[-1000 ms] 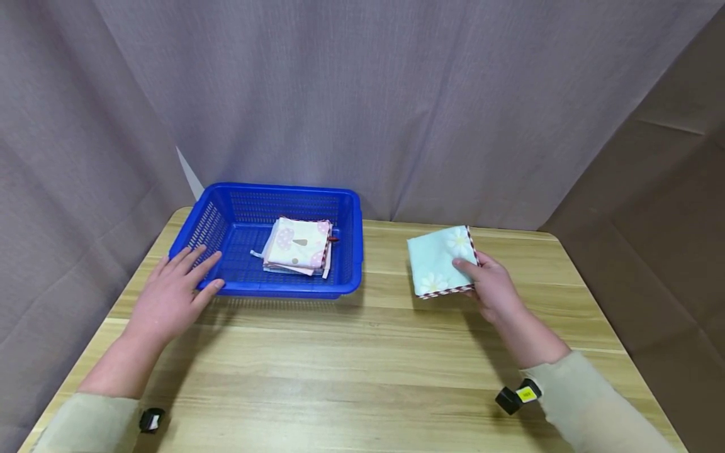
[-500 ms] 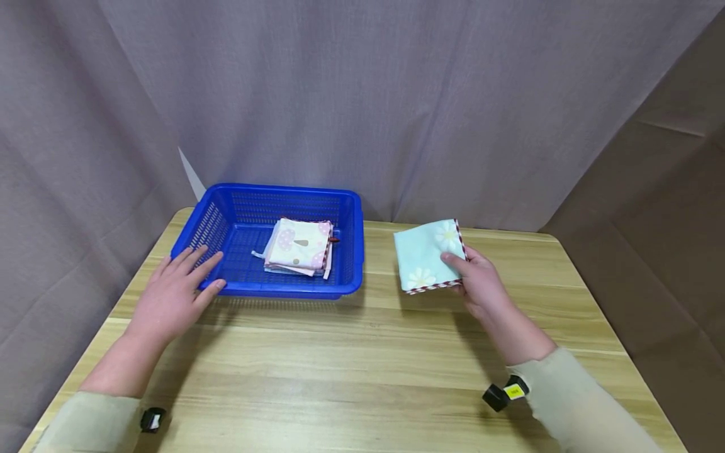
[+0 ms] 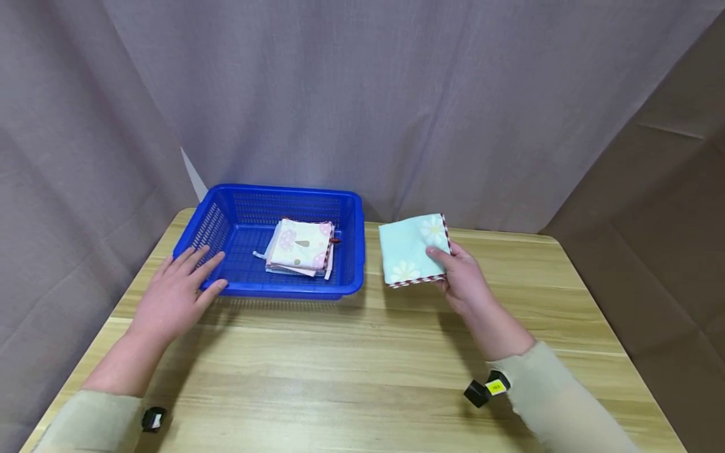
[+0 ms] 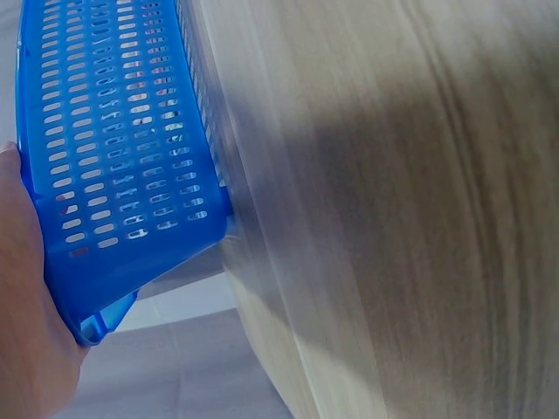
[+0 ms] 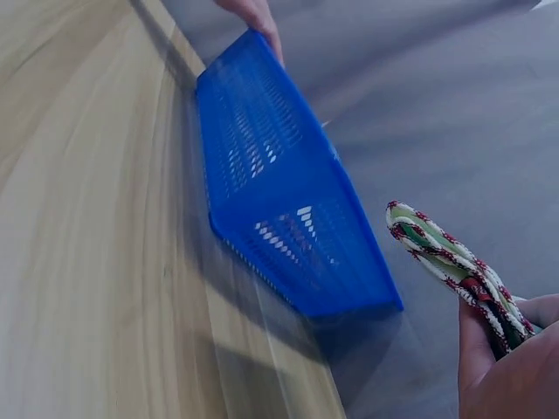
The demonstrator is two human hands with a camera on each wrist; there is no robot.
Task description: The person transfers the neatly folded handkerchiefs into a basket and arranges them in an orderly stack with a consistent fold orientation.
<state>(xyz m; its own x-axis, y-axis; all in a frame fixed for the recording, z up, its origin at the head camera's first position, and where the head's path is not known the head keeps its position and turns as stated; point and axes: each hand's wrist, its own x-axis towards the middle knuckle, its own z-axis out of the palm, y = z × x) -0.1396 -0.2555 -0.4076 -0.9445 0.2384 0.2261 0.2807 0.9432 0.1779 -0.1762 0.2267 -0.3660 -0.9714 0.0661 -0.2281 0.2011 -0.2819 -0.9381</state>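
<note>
From the head camera, the right hand point(image 3: 461, 280) pinches a folded cloth point(image 3: 410, 250), thumb on top. It holds the cloth above the desk point(image 3: 362, 352), just right of the blue basket point(image 3: 351, 251). A pile of cloths point(image 3: 299, 246) lies in the basket. The left hand point(image 3: 175, 296) lies flat, with straight fingers touching the basket's near left corner.

From the left wrist, the palm point(image 4: 26, 332) rests against the basket wall point(image 4: 113, 148).

From the right wrist, fingers point(image 5: 511, 371) grip the cloth's dotted edge point(image 5: 450, 262), with the basket point(image 5: 279, 209) near it.
</note>
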